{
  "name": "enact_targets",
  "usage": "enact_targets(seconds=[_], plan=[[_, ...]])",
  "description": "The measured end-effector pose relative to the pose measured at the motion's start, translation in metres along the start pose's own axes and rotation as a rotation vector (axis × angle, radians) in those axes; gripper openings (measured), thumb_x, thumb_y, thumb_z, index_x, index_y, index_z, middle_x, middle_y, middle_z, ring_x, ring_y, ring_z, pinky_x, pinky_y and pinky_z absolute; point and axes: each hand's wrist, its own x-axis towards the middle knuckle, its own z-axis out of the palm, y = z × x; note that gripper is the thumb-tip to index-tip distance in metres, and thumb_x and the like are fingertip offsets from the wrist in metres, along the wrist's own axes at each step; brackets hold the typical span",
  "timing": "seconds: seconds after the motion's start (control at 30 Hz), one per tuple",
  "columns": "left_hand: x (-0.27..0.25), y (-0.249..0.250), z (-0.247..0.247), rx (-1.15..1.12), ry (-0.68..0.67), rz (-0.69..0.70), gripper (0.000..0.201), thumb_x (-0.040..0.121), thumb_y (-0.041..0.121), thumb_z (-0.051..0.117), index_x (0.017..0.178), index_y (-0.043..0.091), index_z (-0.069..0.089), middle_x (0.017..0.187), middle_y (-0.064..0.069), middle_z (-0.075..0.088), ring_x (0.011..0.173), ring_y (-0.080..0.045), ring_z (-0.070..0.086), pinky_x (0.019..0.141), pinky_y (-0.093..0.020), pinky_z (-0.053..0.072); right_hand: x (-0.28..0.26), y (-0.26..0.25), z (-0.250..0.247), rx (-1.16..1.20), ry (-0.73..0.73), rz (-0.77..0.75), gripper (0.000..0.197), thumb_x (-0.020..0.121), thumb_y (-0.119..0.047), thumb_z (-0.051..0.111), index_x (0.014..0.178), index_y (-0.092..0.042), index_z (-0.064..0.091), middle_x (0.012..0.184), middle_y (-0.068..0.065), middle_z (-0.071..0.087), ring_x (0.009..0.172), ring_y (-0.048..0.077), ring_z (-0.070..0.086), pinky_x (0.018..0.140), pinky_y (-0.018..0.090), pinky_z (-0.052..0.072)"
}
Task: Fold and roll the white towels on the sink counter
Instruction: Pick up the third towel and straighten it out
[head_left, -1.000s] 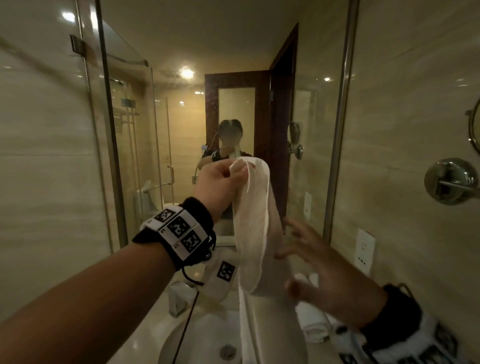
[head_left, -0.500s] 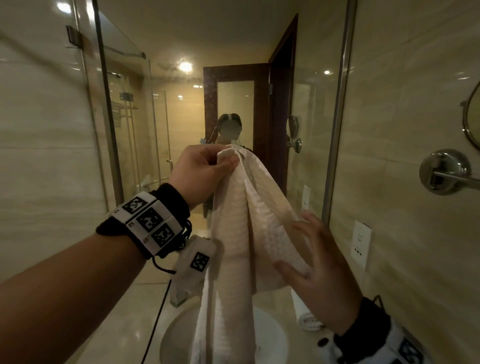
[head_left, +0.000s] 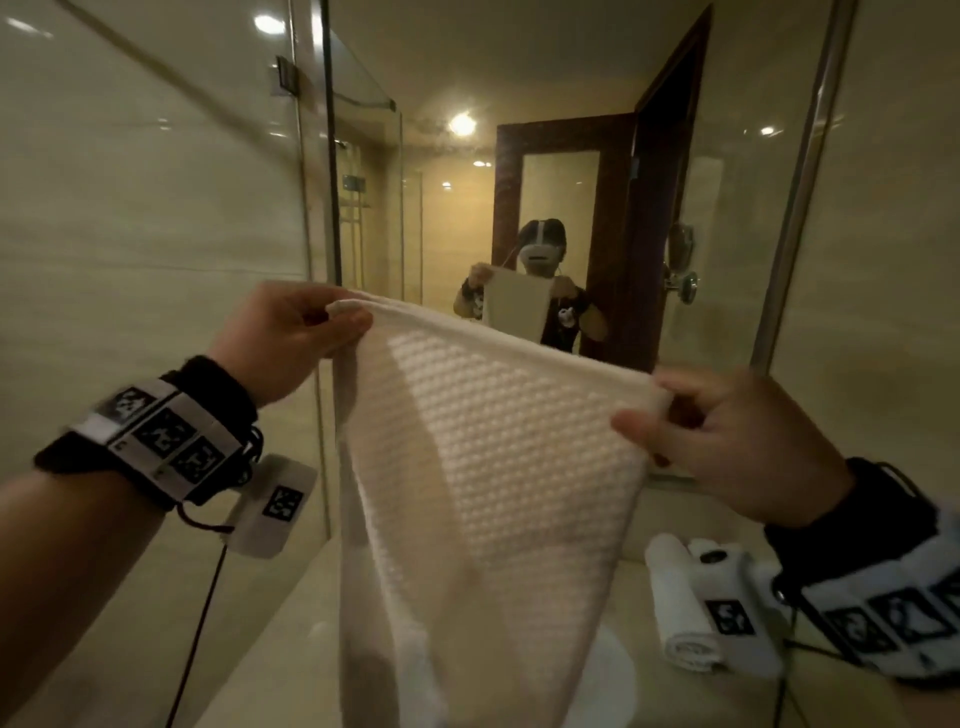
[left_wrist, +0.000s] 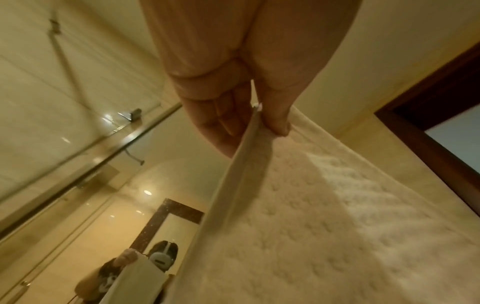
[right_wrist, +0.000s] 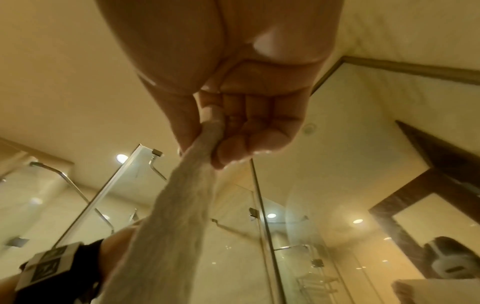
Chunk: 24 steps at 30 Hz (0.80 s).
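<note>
A glossy cream stone counter (head_left: 270, 649) runs below beige tiled walls, with a white oval basin (head_left: 608, 675) sunk in it at 6 o'clock. A large wall mirror (head_left: 545, 208) fills 12 o'clock, reflecting a dark wooden door frame (head_left: 613, 208) and the person. A glass shower screen (head_left: 156, 208) stands at 9 o'clock. The white waffle-weave towel (head_left: 493, 493) hangs spread in mid-air above the basin, hiding most of it. The left hand (head_left: 283, 338) has its grip pinched on the top left corner, the right hand (head_left: 737, 447) on the top right corner. A rolled white towel (head_left: 675, 603) lies on the counter at 4 o'clock. No legible writing shows.
</note>
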Motion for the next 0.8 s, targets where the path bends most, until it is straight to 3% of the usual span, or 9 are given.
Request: enact_targets(seconds=[0.1,0.2,0.3,0.37,0.53,0.6,0.67,0.73,0.8], plan=[[-0.010,0.004,-0.025,-0.128,0.108,-0.026,0.012,0.084,0.013,0.065,0.084,0.021,0.074,0.068,0.012,0.072,0.066,-0.006,0.066,0.066,-0.020,0.057,0.025,-0.018,0.002,0.091,-0.027,-0.026,0.017,0.079,-0.040,0.068,0.076,-0.024,0.065,0.074,-0.004,0.069,0.068,0.008,0.068,0.056,0.026,0.055],[-0.019,0.009,-0.050,-0.204,0.188,-0.005,0.004,0.070,0.031,0.073,0.071,0.028,0.076,0.066,0.010,0.071,0.064,-0.007,0.065,0.066,-0.024,0.057,0.049,-0.030,0.006,0.199,-0.032,-0.040,0.010,0.083,-0.026,0.068,0.073,-0.027,0.064,0.078,-0.008,0.072,0.073,0.008,0.070,0.058,0.019,0.055],[-0.024,0.012,-0.072,-0.201,0.284,0.018,0.019,0.082,0.019,0.070,0.066,0.027,0.074,0.061,0.011,0.069,0.059,-0.004,0.062,0.061,-0.021,0.054,0.067,-0.039,0.013,0.218,0.002,-0.070,0.010,0.084,-0.028,0.068,0.077,-0.021,0.066,0.079,0.002,0.072,0.072,0.018,0.071,0.064,0.038,0.060],[-0.026,0.015,-0.083,-0.157,0.299,0.025,0.028,0.087,0.012,0.066,0.065,0.027,0.073,0.060,0.012,0.068,0.059,-0.004,0.061,0.061,-0.021,0.052,0.077,-0.042,0.019,0.238,0.024,-0.097,0.010,0.084,-0.029,0.068,0.079,-0.020,0.066,0.080,0.004,0.072,0.071,0.019,0.071,0.064,0.041,0.059],[-0.026,0.026,-0.108,-0.035,0.320,0.039,0.023,0.091,0.024,0.061,0.071,0.034,0.069,0.069,0.013,0.067,0.070,-0.007,0.064,0.066,-0.027,0.056,0.101,-0.045,0.039,0.335,0.049,-0.145,0.017,0.082,-0.030,0.070,0.078,-0.014,0.066,0.085,0.007,0.071,0.071,0.036,0.067,0.056,0.046,0.054],[-0.023,0.028,-0.111,0.038,0.346,0.067,0.019,0.090,0.035,0.061,0.073,0.038,0.067,0.070,0.015,0.066,0.069,-0.007,0.063,0.063,-0.030,0.056,0.111,-0.040,0.048,0.365,0.032,-0.146,0.026,0.080,-0.033,0.070,0.088,-0.009,0.066,0.086,0.013,0.071,0.072,0.038,0.066,0.057,0.047,0.055],[-0.018,0.018,-0.111,0.110,0.372,0.033,0.017,0.089,0.041,0.061,0.072,0.039,0.066,0.068,0.016,0.064,0.068,-0.008,0.061,0.061,-0.032,0.056,0.121,-0.036,0.060,0.379,-0.009,-0.137,0.034,0.080,-0.032,0.070,0.092,0.000,0.065,0.083,0.016,0.070,0.068,0.035,0.066,0.052,0.036,0.057],[-0.010,-0.006,-0.109,0.172,0.386,-0.049,0.021,0.089,0.037,0.061,0.068,0.038,0.065,0.062,0.019,0.062,0.061,-0.001,0.057,0.056,-0.026,0.054,0.130,-0.026,0.080,0.384,-0.071,-0.110,0.032,0.082,-0.029,0.069,0.090,0.002,0.063,0.080,0.014,0.069,0.065,0.029,0.065,0.048,0.022,0.054],[-0.003,-0.041,-0.103,0.226,0.386,-0.124,0.025,0.091,0.029,0.061,0.066,0.032,0.065,0.053,0.021,0.058,0.050,0.002,0.052,0.049,-0.020,0.049,0.138,-0.012,0.110,0.356,-0.160,-0.025,0.025,0.083,-0.028,0.067,0.092,-0.004,0.065,0.081,0.008,0.070,0.067,0.023,0.067,0.054,0.024,0.056]])
